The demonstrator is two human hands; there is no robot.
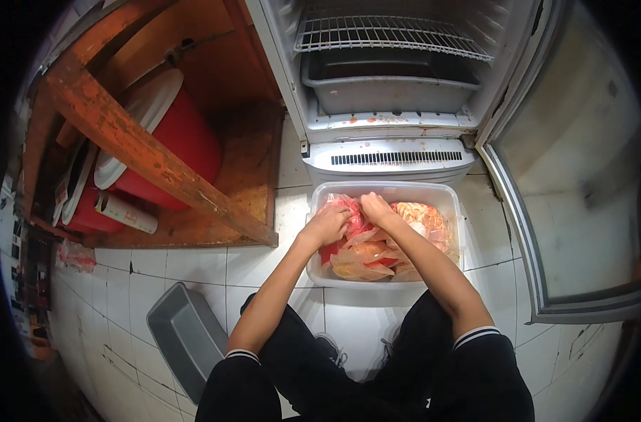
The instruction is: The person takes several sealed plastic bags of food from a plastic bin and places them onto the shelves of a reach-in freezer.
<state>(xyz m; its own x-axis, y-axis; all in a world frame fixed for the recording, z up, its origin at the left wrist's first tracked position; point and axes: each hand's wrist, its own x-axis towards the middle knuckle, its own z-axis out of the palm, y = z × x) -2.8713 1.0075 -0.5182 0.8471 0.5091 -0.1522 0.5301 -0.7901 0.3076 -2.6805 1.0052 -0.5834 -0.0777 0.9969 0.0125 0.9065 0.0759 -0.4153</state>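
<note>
Before me on the tiled floor stands a clear plastic storage bin (383, 285) with several plastic bags of food in it. My left hand (328, 223) grips one side of a thin red-and-clear plastic bag (355, 213) at the bin's far left. Just right of it, my right hand (375, 208) has its fingers curled on the same bag's upper edge. What the bag holds is hidden. A clear bag of pale orange, shredded-looking food (420, 219) lies on the right of the bin. Nearer me is a clear bag with orange contents (370, 250).
Beyond the bin, an upright refrigerator (389, 153) holds a wire shelf (389, 37) and a grey tub (399, 95). Its glass door (579, 174) swings out right. An empty grey tub (186, 337) sits left. A worn wooden cabinet (157, 163) houses red lidded buckets (194, 137).
</note>
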